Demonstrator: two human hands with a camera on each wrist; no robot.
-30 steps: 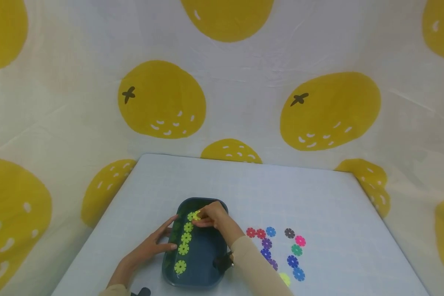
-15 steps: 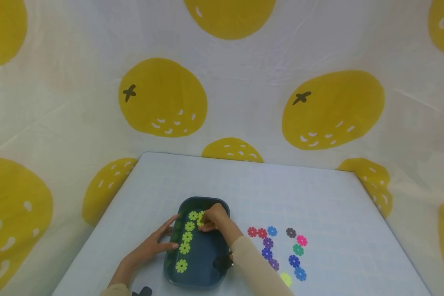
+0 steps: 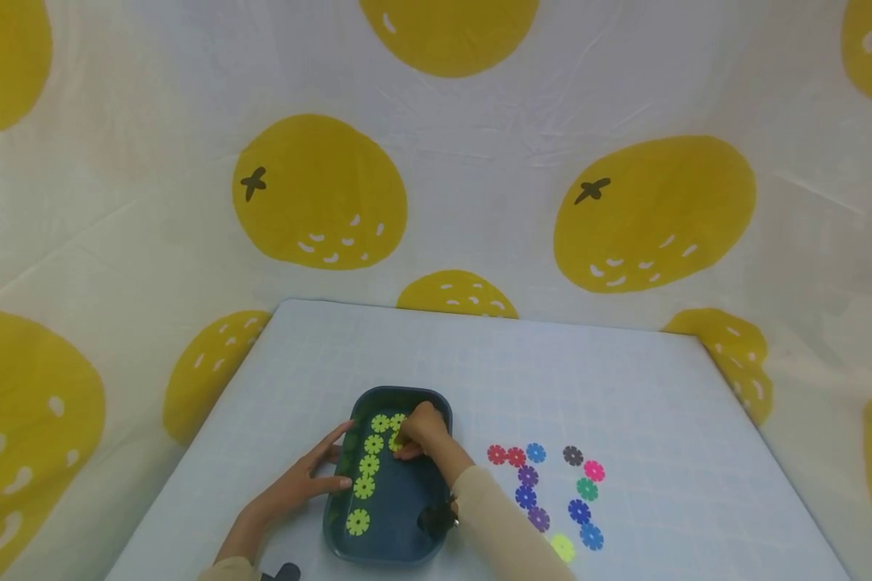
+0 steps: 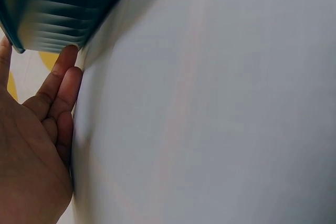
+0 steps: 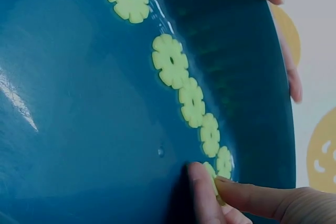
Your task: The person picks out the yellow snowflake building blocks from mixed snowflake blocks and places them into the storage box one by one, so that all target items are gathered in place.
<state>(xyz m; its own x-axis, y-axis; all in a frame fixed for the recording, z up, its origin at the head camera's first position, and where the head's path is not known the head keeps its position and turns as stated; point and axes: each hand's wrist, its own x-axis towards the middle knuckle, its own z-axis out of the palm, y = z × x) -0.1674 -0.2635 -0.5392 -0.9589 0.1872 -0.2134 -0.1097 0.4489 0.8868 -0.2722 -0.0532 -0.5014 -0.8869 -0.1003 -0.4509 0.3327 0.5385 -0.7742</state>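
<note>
A dark blue-green tray (image 3: 400, 524) lies on the white table, lengthwise to me. Along its left inner side runs a column of several yellow-green slotted plastic discs (image 3: 369, 466), shaped like flowers. At the far end another yellow-green disc (image 3: 398, 420) sits to the right of the column's top. My right hand (image 3: 427, 432) reaches into the tray and pinches a disc (image 5: 210, 171) between thumb and fingers, close to the tray floor. My left hand (image 3: 303, 482) rests against the tray's left side with fingers spread; its fingertips (image 4: 68, 52) touch the outer wall.
Right of the tray, several coloured discs lie on the table: a red one (image 3: 496, 454), a purple one (image 3: 527, 475), a black one (image 3: 572, 455), a pink one (image 3: 593, 470) and a yellow-green one (image 3: 563, 548). A fruit-print cloth (image 3: 472, 194) hangs behind.
My right hand has shifted slightly right and toward me inside the tray, baring the disc beside the column's top, and now pinches one below it. The left hand stays at the tray.
</note>
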